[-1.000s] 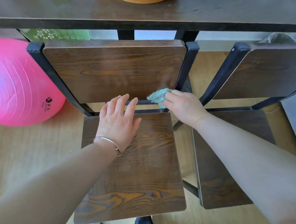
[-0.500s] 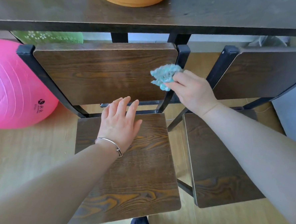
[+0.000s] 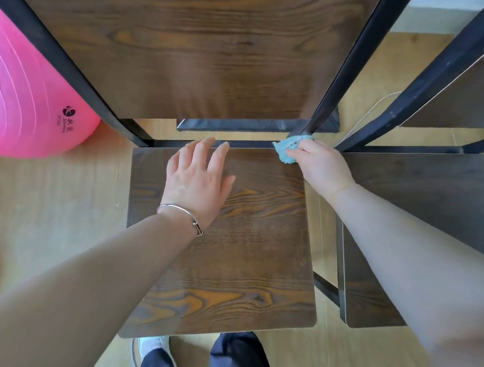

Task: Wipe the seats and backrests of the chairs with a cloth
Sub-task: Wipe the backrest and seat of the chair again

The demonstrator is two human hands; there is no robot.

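Pale wooden floor [image 3: 49, 214] beneath everything. On it, two dark wood chairs with black metal frames, side by side.

Near chair's backrest [image 3: 186, 52]: fills the top of the view, tilted away, held between two black posts.

Near chair's seat [image 3: 245, 254]: lies below it, strongly grained, with floor and a black crossbar showing through the gap between the two.

Second chair's seat [image 3: 432, 195]: sits just beside on the right, partly hidden by the right forearm. Second backrest [image 3: 481, 93] only partly in view at the right edge.

Pink ball [image 3: 28, 90]: rests on the floor to the left, just beside the near chair's left post, and bears a small dark logo.

Dark trousers [image 3: 238, 356] and a white shoe [image 3: 151, 346] at the bottom, by the seat's front edge.

Left hand [image 3: 198, 180]: lies flat on the near seat toward its rear edge, fingers straight and slightly apart, gripping nothing.

Right hand [image 3: 324, 168]: pinches a crumpled turquoise cloth [image 3: 286, 150] between thumb and curled fingers at the seat's rear right corner.

Cloth pressed against the foot of the right post [image 3: 356, 62], touching the seat corner too.

Thin silver bracelet [image 3: 182, 215] round the left wrist.

White cord [image 3: 373, 106] on the floor between the two chairs.
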